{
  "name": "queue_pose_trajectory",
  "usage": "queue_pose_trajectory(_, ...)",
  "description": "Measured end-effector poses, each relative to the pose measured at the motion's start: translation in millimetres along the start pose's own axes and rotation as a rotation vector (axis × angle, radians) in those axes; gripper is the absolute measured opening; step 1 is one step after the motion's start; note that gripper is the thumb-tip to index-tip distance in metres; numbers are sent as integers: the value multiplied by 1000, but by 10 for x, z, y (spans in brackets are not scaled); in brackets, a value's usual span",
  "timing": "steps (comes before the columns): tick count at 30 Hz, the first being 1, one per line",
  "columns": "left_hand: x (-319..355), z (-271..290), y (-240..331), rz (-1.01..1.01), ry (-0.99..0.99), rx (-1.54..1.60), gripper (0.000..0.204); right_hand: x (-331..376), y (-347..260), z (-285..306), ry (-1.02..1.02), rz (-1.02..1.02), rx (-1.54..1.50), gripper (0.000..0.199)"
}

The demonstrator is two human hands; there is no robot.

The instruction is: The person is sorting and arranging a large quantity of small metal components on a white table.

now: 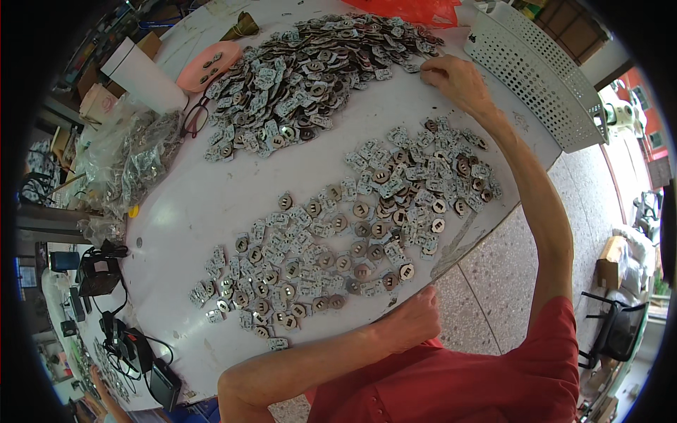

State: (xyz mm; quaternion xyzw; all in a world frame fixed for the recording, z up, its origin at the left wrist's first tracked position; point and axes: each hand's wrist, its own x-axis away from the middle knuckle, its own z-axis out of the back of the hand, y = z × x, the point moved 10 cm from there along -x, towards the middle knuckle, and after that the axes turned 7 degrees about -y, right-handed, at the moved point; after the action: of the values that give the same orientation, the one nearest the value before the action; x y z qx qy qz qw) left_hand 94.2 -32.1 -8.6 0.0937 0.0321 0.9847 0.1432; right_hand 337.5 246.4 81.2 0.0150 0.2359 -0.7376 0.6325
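Note:
A big heap of small flat metal parts [303,77], grey with round discs and white-silver plates, covers the far side of the white table [190,204]. My right hand [457,81] reaches to the heap's right end, its fingers bent and pressed together beside the outermost pieces; whatever is between the fingertips is too small to make out. Closer to me lies a looser spread of the same metal parts [338,247], mostly one layer deep. At the table's near edge my left hand [416,319] is curled into a fist, and its inside is hidden.
A white perforated basket [536,77] stands at the far right. Along the left are a white cylinder [144,74], a pink dish [209,65] holding several parts, glasses [195,120] and clear plastic bags [134,155]. Black cabled devices [130,338] and another person's hand [97,377] appear lower left.

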Motion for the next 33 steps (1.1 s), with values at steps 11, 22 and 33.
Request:
queue_pose_trajectory(11,1,62,-12,1,45,-30,21,131,14,162,-114,-136,-276,21)
queue_pose_trajectory(22,40,53,-43,21,10,-48,21,651,-1064,177,-454,89,-350,18)
queue_pose_trajectory(33,9,30,0,10,21,-9,20,-204,-198,-137,-4,-29,23,24)
